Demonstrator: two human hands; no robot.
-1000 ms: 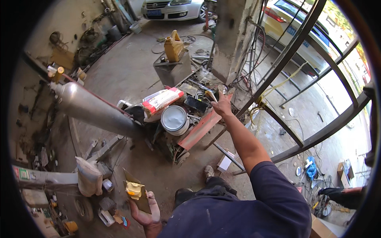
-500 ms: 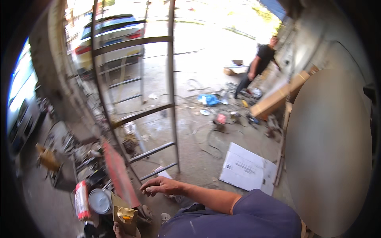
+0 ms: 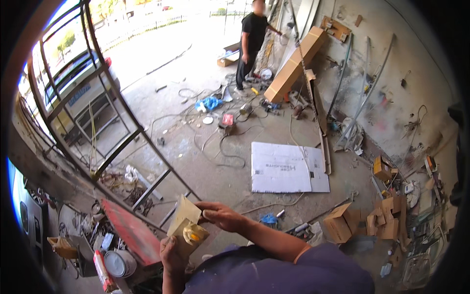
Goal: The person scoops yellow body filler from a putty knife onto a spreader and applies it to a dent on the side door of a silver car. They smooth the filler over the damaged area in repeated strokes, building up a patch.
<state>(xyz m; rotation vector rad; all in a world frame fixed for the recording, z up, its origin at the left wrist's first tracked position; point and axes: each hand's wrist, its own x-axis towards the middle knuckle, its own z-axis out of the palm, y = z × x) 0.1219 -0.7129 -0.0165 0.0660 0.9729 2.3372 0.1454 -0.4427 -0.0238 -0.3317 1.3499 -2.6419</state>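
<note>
The paper packet point(image 3: 188, 230), pale yellow with a flap standing up, sits in front of your chest, low in the middle of the view. Your left hand point(image 3: 172, 255) grips it from below, fingers wrapped around its lower half. Your right hand point(image 3: 221, 215) meets the flap at its upper right corner, fingers pressed together in a pinch on the edge. Something yellow shows in the packet's open mouth; the view is too small to tell what it is.

To your left, a red board point(image 3: 131, 230) leans by a white bucket lid point(image 3: 116, 263). A metal gate frame point(image 3: 98, 122) rises behind them. Farther right, a flat sheet of white cardboard point(image 3: 281, 167) lies on the concrete floor point(image 3: 196, 161), and another person point(image 3: 252, 41) stands well apart near the wall.
</note>
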